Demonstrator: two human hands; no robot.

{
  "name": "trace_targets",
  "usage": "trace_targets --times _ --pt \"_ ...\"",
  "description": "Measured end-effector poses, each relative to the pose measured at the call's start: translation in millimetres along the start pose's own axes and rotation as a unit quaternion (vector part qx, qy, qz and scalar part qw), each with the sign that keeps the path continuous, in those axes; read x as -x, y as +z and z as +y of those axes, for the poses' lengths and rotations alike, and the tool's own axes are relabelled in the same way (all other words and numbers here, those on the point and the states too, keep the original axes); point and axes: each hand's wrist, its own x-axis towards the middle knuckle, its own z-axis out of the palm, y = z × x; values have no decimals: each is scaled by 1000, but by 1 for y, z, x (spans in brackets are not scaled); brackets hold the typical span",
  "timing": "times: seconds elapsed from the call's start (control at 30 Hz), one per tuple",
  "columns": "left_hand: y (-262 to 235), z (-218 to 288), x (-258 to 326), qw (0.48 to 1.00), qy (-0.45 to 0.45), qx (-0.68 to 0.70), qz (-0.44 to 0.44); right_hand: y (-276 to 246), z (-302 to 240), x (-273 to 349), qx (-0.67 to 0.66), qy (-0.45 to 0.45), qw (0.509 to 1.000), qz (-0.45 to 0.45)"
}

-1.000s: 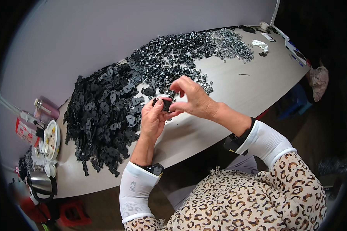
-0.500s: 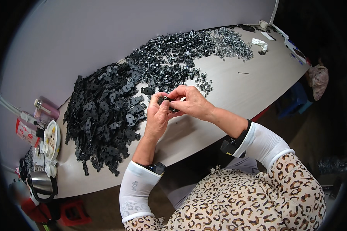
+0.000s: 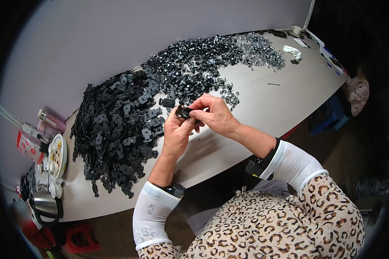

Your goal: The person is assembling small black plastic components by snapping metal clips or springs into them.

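Observation:
My left hand (image 3: 177, 134) is closed around a black plastic part (image 3: 183, 112), which sticks out above its thumb and fingers. From the other side my right hand (image 3: 216, 115) pinches at the same part, thumb and fingertips pressed to it; whether a smaller piece is in that pinch is hidden. Both hands are held over the table, just right of a large heap of flat black plastic parts (image 3: 112, 125). Beyond them lies a pile of small black-and-silver pieces (image 3: 190, 64). One loose black part (image 3: 167, 102) rests just past my left fingers.
Small clear or silvery pieces (image 3: 263, 52) spread at the far end of the pale table (image 3: 246, 90). At left stand a pink bottle (image 3: 52, 121), a round plate (image 3: 58, 157) and a metal kettle (image 3: 46, 205). Crumpled white tissue (image 3: 292, 52) lies far right; a blue stool (image 3: 328, 114) stands beyond the edge.
My left thumb has slid lower, so more of the black part shows. Both hands stay close together in nearly the same place, with the right fingers shifted slightly.

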Motion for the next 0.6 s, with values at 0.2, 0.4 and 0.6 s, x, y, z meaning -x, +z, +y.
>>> trace_targets --times 0.2,0.4,0.6 --pt "8 2 -1 995 -28 -75 61 -3 6 1 159 -122 976 83" --pt "-1 -3 2 993 -24 -103 51 4 6 4 259 -250 932 48" --pt "6 1 0 998 -34 -48 24 1 -2 1 270 -207 938 72"
